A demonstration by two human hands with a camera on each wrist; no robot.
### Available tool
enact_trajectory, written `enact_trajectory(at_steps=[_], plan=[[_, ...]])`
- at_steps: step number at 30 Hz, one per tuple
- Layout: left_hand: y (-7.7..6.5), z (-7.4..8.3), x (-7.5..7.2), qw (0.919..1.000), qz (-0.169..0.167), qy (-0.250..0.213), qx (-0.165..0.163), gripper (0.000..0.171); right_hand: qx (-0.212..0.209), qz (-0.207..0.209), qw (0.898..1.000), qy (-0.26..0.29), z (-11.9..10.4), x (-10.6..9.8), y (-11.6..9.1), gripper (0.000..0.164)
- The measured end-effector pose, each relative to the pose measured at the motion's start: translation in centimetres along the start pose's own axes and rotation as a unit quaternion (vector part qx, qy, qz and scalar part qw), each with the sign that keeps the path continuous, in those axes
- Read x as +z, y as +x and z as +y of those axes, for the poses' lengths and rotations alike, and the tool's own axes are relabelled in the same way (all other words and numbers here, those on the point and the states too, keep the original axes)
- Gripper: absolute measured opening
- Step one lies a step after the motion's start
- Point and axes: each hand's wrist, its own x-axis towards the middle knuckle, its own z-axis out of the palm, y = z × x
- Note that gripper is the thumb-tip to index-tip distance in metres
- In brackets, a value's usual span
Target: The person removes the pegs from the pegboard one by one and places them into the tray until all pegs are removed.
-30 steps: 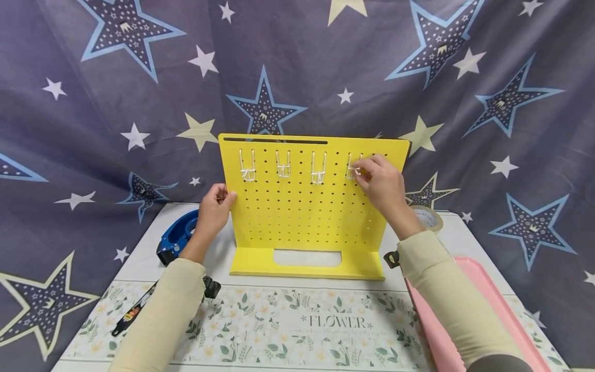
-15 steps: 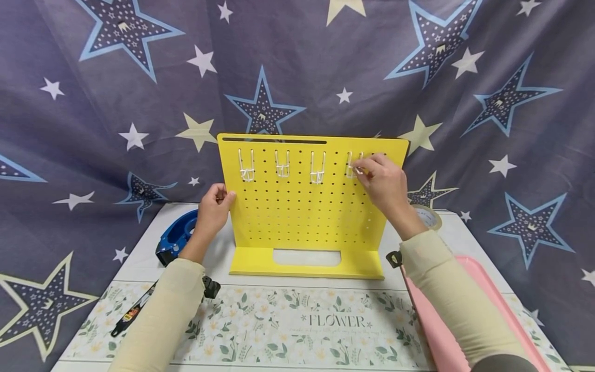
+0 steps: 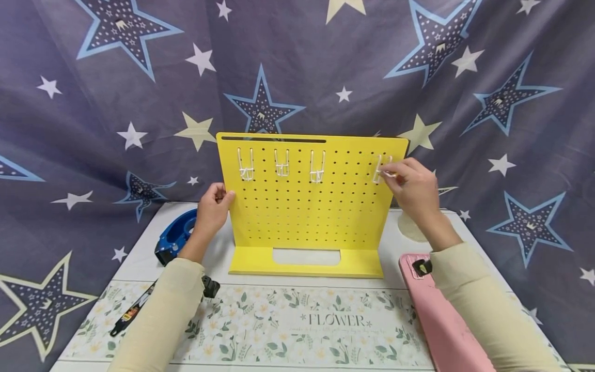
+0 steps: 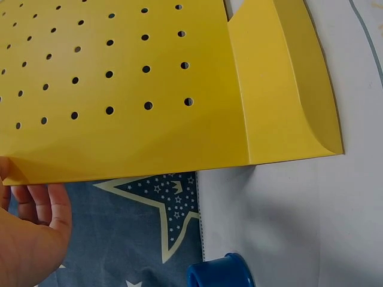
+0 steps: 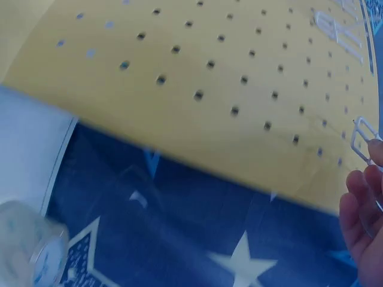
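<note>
A dark blue-grey cloth backdrop (image 3: 116,103) fills the far side of the scene and drapes down past both the left and right edges of the table. It is printed with large blue-outlined stars, pale yellow stars and small white stars, and it hangs in soft folds. Near the viewer stands a white table (image 3: 139,258), its near part covered by a mat (image 3: 279,330) with white flowers, green leaves and the word FLOWER. The light is even and bright.
</note>
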Motion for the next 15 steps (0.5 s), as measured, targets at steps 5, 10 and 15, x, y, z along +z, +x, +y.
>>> enact_trajectory(at_steps=[5,10,15], plan=[[0.0,0.1,0.0,1.0,0.0,0.0,-0.005,0.028,0.028,-0.003,1.0,-0.008,2.7,-1.8,-1.2,0.015],[0.0,0.1,0.0,1.0,-0.001,0.0,-0.008,0.029,0.045,-0.032,0.998,-0.034,5.4,-3.8,-2.8,0.011],[-0.1,0.2,-0.1,1.0,-0.002,0.0,-0.007,0.029,0.051,-0.057,0.995,-0.056,8.6,-5.3,-4.6,0.009]])
